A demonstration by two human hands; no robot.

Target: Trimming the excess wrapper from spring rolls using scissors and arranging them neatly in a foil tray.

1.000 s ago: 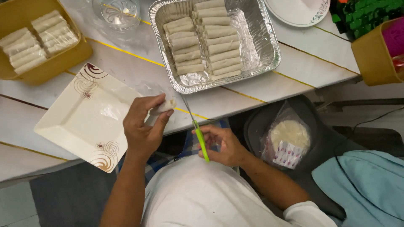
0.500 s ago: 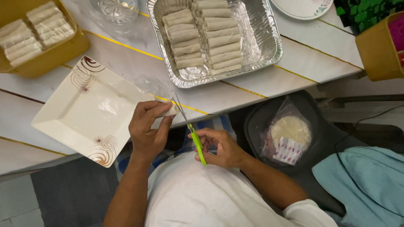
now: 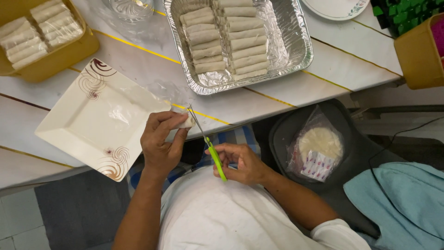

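Left hand (image 3: 162,143) pinches a small white roll (image 3: 187,122) at the tabletop (image 3: 286,92) edge; right hand (image 3: 243,162) grips green-handled scissors (image 3: 208,141) touching it.

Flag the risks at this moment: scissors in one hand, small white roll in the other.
1. The left hand pinches the small white roll right where the scissors blades meet it, so a fingertip could get nicked.
2. The cut is made over the table edge, not over the square plate; a trimmed piece may drop into the lap.
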